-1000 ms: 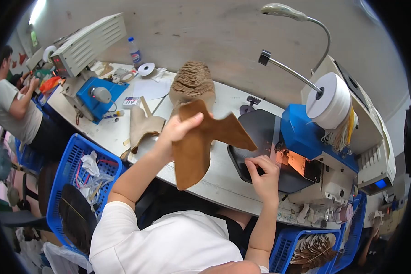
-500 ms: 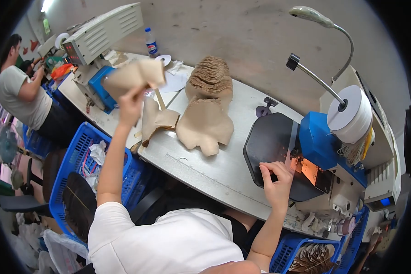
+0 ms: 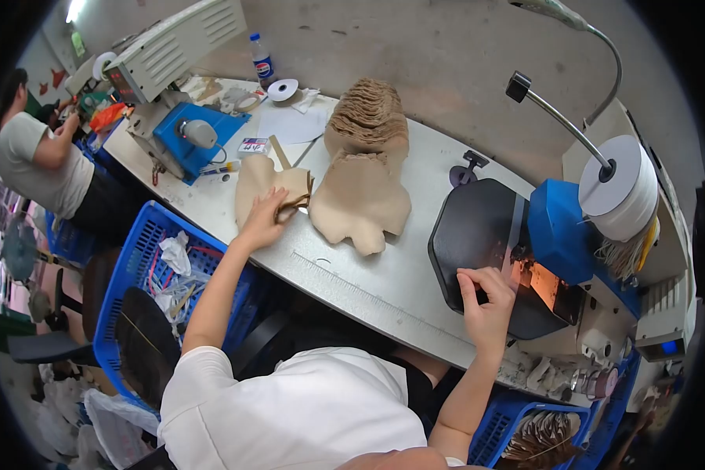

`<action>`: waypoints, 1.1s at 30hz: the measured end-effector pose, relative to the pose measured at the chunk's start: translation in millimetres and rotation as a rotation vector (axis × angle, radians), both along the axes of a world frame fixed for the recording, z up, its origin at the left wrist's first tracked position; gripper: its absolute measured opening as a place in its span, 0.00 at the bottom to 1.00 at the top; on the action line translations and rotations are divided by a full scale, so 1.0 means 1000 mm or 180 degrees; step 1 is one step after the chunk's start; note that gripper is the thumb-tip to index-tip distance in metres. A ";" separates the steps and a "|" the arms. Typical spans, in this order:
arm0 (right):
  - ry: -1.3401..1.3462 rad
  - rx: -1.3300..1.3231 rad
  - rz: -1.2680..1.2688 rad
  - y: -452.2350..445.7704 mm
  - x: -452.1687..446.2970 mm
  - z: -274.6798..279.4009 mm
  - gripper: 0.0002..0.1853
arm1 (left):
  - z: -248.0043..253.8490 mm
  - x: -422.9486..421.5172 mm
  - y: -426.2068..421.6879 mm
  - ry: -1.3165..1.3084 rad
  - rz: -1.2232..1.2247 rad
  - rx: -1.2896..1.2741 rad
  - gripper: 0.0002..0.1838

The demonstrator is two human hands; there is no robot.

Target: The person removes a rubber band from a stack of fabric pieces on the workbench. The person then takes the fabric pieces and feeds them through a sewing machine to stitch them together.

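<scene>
My left hand (image 3: 265, 219) lies with outstretched fingers on a small pile of tan leather-like pieces (image 3: 252, 182), its fingertips by a folded dark-edged part. Right of it, apart from the hand, is a larger stack of shaped tan pieces (image 3: 360, 200), with many wavy layers at its back. My right hand (image 3: 491, 309) is at the front edge of the black machine table (image 3: 474, 235). Its thumb and fingers are curled together; whether anything small is between them cannot be seen.
A blue machine head (image 3: 560, 231) with a white thread spool (image 3: 619, 188) stands at the right. Another blue machine (image 3: 200, 133) is at the back left. Blue baskets (image 3: 121, 286) flank me. A bottle (image 3: 262, 63) stands by the wall. A person (image 3: 43, 157) works at far left.
My left hand came down toward me and no longer carries the tan piece, which it held in the air over the back left. My right hand kept its curled pose by the machine.
</scene>
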State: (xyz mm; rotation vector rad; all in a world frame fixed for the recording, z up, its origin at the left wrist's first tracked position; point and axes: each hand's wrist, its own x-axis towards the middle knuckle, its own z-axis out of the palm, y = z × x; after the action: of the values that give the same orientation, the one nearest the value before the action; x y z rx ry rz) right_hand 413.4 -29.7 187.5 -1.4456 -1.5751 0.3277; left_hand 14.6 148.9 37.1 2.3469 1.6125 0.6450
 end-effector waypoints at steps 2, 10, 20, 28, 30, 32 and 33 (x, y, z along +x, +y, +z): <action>-0.0007 0.0012 0.0000 0.000 0.001 0.000 0.02 | -0.008 -0.007 0.009 -0.0544 0.0226 -0.0155 0.21; 0.0016 -0.0005 0.0010 0.000 0.001 0.000 0.02 | 0.013 -0.003 0.024 -0.1638 0.0878 0.0173 0.18; -0.0036 0.0022 0.0016 0.000 0.002 0.000 0.02 | 0.074 -0.019 0.038 -0.3884 0.1108 -0.0375 0.18; -0.0012 0.0034 -0.0003 0.000 0.000 0.000 0.02 | 0.096 -0.007 0.022 -0.4228 0.0916 -0.1301 0.19; -0.0037 0.0025 0.0003 0.000 0.001 0.000 0.02 | 0.100 -0.003 0.024 -0.4017 0.1087 -0.0600 0.18; -0.0052 0.0021 0.0005 0.000 0.001 0.000 0.02 | 0.104 -0.006 0.029 -0.3793 0.1013 0.0090 0.13; -0.0052 0.0014 0.0006 0.000 0.002 0.000 0.02 | 0.113 -0.006 0.028 -0.3440 0.0772 0.0617 0.10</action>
State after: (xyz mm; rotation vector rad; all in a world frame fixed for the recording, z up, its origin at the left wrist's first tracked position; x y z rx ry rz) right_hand 415.0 -29.5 187.3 -1.4469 -1.5896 0.3140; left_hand 8.8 177.0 149.9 1.3714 1.2876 1.7682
